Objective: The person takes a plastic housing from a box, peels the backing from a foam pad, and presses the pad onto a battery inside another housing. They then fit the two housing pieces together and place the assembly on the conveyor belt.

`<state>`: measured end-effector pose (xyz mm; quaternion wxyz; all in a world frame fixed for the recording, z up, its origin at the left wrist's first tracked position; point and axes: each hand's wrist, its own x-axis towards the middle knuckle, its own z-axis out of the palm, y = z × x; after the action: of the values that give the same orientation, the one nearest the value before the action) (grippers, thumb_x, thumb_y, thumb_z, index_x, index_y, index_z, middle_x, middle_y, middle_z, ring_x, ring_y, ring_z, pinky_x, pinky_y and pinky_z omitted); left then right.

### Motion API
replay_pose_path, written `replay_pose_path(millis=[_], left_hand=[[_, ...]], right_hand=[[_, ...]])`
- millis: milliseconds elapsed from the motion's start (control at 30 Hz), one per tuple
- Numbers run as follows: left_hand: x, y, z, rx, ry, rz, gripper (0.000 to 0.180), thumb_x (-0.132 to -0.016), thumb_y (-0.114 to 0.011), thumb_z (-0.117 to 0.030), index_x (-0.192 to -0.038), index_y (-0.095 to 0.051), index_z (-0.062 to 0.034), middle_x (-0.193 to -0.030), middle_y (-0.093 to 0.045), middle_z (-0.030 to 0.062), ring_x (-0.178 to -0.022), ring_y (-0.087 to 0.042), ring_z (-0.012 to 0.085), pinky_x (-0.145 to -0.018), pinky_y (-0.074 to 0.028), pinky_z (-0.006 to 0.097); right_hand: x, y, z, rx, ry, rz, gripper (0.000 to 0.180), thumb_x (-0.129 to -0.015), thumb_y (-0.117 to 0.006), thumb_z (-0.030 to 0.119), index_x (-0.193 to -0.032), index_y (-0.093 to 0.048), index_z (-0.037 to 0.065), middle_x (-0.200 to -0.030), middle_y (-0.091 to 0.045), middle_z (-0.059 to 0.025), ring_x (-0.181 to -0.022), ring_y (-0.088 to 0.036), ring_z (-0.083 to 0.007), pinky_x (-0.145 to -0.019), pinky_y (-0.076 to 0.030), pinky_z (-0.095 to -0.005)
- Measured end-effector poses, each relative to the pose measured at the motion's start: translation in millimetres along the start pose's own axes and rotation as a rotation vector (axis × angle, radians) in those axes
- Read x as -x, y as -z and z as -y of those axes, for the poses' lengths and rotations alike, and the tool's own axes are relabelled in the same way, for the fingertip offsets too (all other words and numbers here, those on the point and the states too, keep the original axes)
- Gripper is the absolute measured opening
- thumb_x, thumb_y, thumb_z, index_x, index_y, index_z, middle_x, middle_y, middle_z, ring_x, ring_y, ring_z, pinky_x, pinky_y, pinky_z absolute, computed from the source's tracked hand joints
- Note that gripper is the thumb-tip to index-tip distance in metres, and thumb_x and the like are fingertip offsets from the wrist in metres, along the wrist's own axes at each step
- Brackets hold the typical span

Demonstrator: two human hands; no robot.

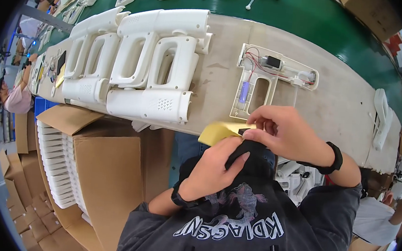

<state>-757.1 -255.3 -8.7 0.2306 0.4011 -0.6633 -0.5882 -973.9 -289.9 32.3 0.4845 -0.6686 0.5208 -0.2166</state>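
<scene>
My left hand (214, 169) is closed on a yellow sheet (213, 132), which curls up in front of my body. At the sheet's right edge my right hand (287, 134) pinches a small black piece (242, 130); whether it is stuck to the sheet or coming off it I cannot tell. Just beyond my hands, an opened white plastic housing half (280, 74) lies on the bench with its inside up. It holds red and dark wires, a black-ended motor-like part (271, 62) and a purple battery-like cylinder (244, 92) in the handle.
Several white handled shells (159, 23) are stacked on the bench (218, 79) to the left. Behind runs a green conveyor belt (303, 25) carrying more housings. A cardboard box (107, 179) with white parts stands lower left. Another white shell (382, 120) lies far right. Other people work at both sides.
</scene>
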Motion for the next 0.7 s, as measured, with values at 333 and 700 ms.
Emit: replay_pose_path(millis=[333, 700], left_hand=[[12.5, 8.5, 9.1, -0.212, -0.242, -0.039, 0.034, -0.091, -0.068, -0.007, -0.121, -0.056, 0.0029, -0.11, -0.066, 0.0186, -0.1, -0.066, 0.0296, -0.085, -0.051, 0.034], [25.3, 11.1, 29.0, 0.501, 0.182, 0.302, 0.043, -0.098, -0.063, -0.016, -0.135, -0.049, 0.0023, -0.117, -0.065, 0.0077, -0.105, -0.06, 0.0107, -0.093, -0.048, 0.028]], right_hand=[[-6.0, 15.0, -13.2, -0.518, -0.26, 0.289, 0.027, -0.086, -0.077, 0.012, -0.106, -0.065, -0.001, -0.095, -0.066, -0.0006, -0.082, -0.061, -0.0058, -0.072, -0.051, -0.022], [-51.1, -3.4, -60.7, 0.372, 0.353, -0.35, 0.032, -0.08, -0.081, 0.014, -0.107, -0.067, 0.005, -0.098, -0.063, -0.0064, -0.084, -0.062, -0.0199, -0.074, -0.052, -0.0315]])
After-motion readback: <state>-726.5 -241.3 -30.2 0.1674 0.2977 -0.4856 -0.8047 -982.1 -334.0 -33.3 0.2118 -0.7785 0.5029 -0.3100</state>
